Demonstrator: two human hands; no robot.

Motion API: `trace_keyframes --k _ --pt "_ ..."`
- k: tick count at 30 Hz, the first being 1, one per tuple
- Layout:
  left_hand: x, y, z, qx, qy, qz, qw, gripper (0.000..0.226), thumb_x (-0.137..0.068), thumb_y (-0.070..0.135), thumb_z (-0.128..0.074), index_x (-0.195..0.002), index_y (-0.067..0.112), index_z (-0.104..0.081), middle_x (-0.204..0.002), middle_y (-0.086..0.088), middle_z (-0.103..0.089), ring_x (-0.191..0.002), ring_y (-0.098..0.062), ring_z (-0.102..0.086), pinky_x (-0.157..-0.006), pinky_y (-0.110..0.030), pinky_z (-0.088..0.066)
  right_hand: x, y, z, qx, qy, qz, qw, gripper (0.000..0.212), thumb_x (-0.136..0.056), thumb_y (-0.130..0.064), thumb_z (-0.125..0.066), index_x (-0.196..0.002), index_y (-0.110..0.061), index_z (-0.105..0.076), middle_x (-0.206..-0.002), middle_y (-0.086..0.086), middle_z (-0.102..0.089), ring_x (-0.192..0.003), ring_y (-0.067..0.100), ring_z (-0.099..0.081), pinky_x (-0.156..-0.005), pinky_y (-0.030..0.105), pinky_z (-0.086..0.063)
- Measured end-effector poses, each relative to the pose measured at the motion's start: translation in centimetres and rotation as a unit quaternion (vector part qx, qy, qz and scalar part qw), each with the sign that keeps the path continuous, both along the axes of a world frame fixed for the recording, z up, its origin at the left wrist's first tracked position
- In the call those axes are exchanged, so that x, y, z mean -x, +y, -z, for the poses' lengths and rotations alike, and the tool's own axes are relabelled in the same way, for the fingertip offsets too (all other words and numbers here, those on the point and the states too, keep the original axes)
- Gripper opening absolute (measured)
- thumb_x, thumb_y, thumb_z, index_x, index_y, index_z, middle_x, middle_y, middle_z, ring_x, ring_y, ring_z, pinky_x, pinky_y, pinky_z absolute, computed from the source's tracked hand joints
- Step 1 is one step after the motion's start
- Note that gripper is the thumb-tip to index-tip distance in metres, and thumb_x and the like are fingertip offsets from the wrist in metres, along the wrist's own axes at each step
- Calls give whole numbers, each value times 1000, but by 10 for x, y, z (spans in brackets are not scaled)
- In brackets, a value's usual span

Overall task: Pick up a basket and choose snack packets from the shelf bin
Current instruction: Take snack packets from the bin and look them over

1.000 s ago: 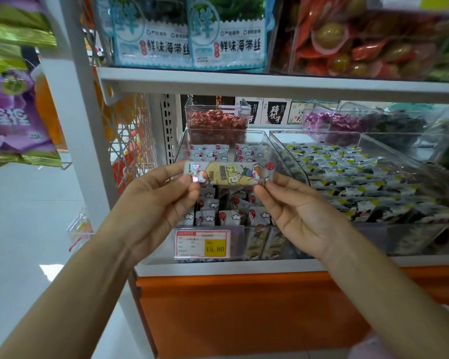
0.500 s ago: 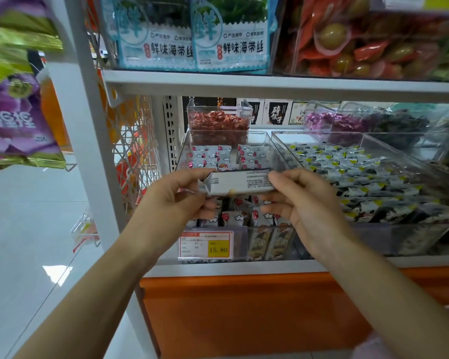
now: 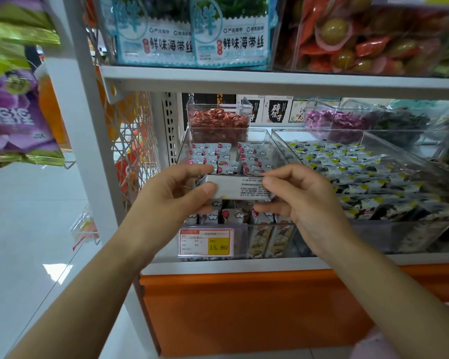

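Fingers (image 3: 208,189) of the left hand (image 3: 171,195): curled, with thumb and forefinger pinched on the left end of a small white oblong foil snack packet (image 3: 240,188). Fingers (image 3: 276,173) of the right hand (image 3: 306,203): likewise pinched, on the right end.

Packet: held level at frame centre, just above the clear plastic shelf bin (image 3: 183,149), with its side of fine black print faced to the camera. It is judged to be held so that the label can be read before a choice is made.

Bin: stocked with white, red-spotted packets (image 3: 252,156); a yellow price tag (image 3: 205,242) is fixed to its front.

Basket: not seen.

Room: the grey upper shelf edge (image 3: 270,81) is set well above both hands. A second clear bin (image 3: 316,130), filled with black-and-yellow packets, lies just to the right. Open space for withdrawal is left toward the viewer, at lower centre.
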State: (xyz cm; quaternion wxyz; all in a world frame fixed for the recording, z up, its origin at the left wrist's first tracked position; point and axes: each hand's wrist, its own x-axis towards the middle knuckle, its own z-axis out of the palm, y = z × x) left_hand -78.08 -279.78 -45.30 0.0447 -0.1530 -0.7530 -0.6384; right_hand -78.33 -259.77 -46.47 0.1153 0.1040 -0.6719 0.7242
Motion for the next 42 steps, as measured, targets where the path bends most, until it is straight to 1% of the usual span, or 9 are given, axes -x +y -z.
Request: trace_keyframes --k 5,10,15,19,23,30,36,39,42 --pt "-3 -1 -4 35 18 7 999 46 -64 37 -66 -108 27 -64 -91 -3 -70 -78 -15 -70 -69 -20 -56 -1 1 -4 12 -12 -11 1000 28 -83 -4 -62 -59 -19 -66 -100 42 -49 -95 48 -58 -58 27 -57" --pt "-4 1 -5 68 26 -2 997 49 -57 46 -67 -103 27 -66 -100 -16 -66 -89 -28 -66 -83 -44 -55 -1 2 -3 5 -7 -8 1000 30 -86 -4 -60 -58 -15 -62 -95 38 -54 -86 39 -66 -57 26 -57" --pt "-3 -4 -6 -20 -35 41 998 32 -74 23 -60 -103 13 -69 -98 -5 -72 -86 -14 -70 -68 -18 -55 2 4 -1 48 -13 -16 999 22 -85 -6 -60 -64 -10 -62 -79 11 -70 -79 24 -71 -58 25 -57" --pt "0 -9 -5 -39 -49 40 997 34 -83 1 -56 -115 10 -63 -101 -4 -73 -94 -15 -69 -80 -20 -54 4 3 0 82 -24 -16 996 12 -85 -5 -58 -73 -6 -63 -80 10 -71 -80 25 -71 -62 25 -57" --pt "0 -6 -5 -8 1 -2 1000 33 -84 -2 -58 -109 17 -66 -96 3 -74 -87 -9 -70 -74 -13 -53 5 2 -1 95 -33 -12 995 21 -86 -3 -57 -70 -12 -69 -86 13 -69 -85 26 -70 -63 28 -57" --pt "-4 -1 -3 91 36 -30 995 33 -83 8 -63 -105 33 -66 -97 2 -70 -84 -8 -68 -79 -24 -56 4 1 2 -4 3 53 999 25 -88 -7 -58 -63 -12 -60 -84 22 -58 -81 31 -66 -59 29 -58" --pt "-4 4 -2 78 26 -57 995 7 -80 23 -66 -85 19 -68 -80 -5 -69 -71 -14 -66 -65 -24 -57 0 -2 5 -151 89 74 982 17 -87 -15 -60 -70 -15 -62 -72 4 -63 -70 19 -63 -60 30 -57" --pt "-3 2 -3 85 37 -79 993 15 -81 27 -65 -76 14 -71 -72 -9 -69 -68 -23 -66 -61 -32 -57 -1 -4 6 -156 102 50 981 20 -89 -12 -60 -70 -20 -61 -64 -12 -61 -60 0 -58 -54 13 -47" --pt "-3 2 -3 103 59 -98 988 21 -81 29 -64 -72 12 -71 -70 -13 -69 -65 -26 -66 -59 -36 -56 -1 -5 7 -165 105 38 980 17 -88 -12 -60 -72 -18 -62 -66 -14 -61 -62 -1 -57 -55 11 -45"
